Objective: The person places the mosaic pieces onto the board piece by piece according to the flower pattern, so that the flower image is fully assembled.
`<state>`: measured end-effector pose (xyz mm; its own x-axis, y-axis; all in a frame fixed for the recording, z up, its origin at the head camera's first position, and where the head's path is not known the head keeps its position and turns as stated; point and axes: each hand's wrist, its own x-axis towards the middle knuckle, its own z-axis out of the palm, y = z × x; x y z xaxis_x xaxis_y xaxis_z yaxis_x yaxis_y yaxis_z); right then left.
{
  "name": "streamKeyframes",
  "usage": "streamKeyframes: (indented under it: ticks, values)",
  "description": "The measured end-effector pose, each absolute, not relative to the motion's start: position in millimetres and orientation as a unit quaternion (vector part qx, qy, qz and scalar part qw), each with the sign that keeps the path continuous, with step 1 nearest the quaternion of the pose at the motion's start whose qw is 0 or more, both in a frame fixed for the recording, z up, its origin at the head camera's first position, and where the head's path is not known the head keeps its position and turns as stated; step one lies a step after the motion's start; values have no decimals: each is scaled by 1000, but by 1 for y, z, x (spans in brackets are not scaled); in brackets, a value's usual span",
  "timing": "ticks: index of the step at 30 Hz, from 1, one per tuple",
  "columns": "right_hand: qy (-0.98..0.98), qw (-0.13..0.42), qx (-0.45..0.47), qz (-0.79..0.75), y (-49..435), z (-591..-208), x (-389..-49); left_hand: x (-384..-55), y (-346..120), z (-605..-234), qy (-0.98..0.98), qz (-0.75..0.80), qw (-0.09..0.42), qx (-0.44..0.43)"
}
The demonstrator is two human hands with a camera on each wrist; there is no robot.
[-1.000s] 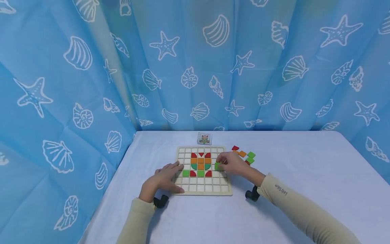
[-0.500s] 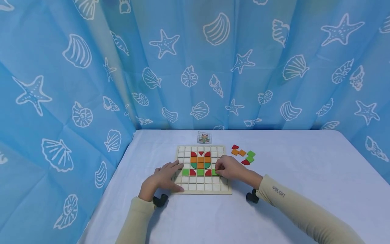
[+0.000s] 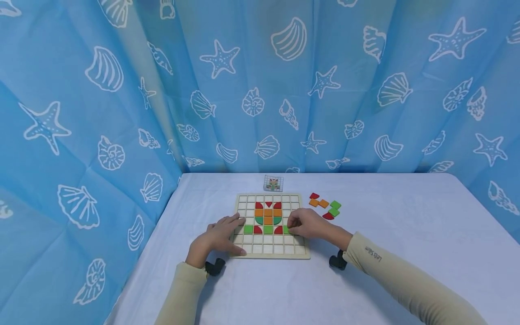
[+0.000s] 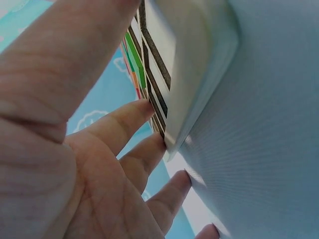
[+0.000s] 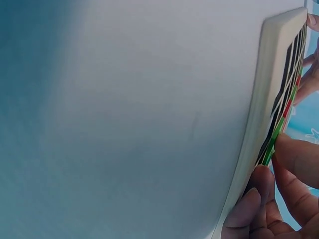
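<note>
A pale square grid board (image 3: 268, 256) lies on the white table, with a pattern of red, orange and green tiles set in its cells. My right hand (image 3: 308, 223) is over the board's right side, thumb and fingertips pinching a green square tile (image 3: 286, 229) at the right end of the lower row. In the right wrist view this green tile (image 5: 270, 148) sits down at the grid, partly behind the thumb. My left hand (image 3: 219, 235) rests with spread fingers on the board's left edge. The left wrist view shows its fingertips (image 4: 144, 107) touching the frame.
Loose tiles lie right of the board: orange squares (image 3: 323, 203), green squares (image 3: 335, 205) and red quarter-rounds (image 3: 328, 216). Behind the board stands a small clear holder with a pattern card (image 3: 273, 183). A blue shell-print curtain (image 3: 252, 104) hangs along the back and left.
My right hand has moved slightly toward me, bringing the green square tile down into the lower row of the board. My left hand has stayed in place.
</note>
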<state>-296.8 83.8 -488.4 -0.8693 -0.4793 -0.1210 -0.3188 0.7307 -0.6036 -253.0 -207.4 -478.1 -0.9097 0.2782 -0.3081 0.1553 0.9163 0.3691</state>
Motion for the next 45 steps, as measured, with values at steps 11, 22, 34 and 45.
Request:
streamKeyframes:
  ticks: [11, 22, 34, 45]
  values:
    - [903, 153, -221, -334, 98, -486, -301, -254, -207, -479, 962, 171, 179, 113]
    - [915, 97, -202, -334, 132, -472, -320, -252, -211, -476, 963, 166, 182, 107]
    - [930, 74, -122, -337, 183, -468, -337, -251, -207, -478, 965, 163, 179, 106]
    - [927, 105, -92, -347, 220, -480, -346, -253, -205, -477, 963, 159, 189, 112]
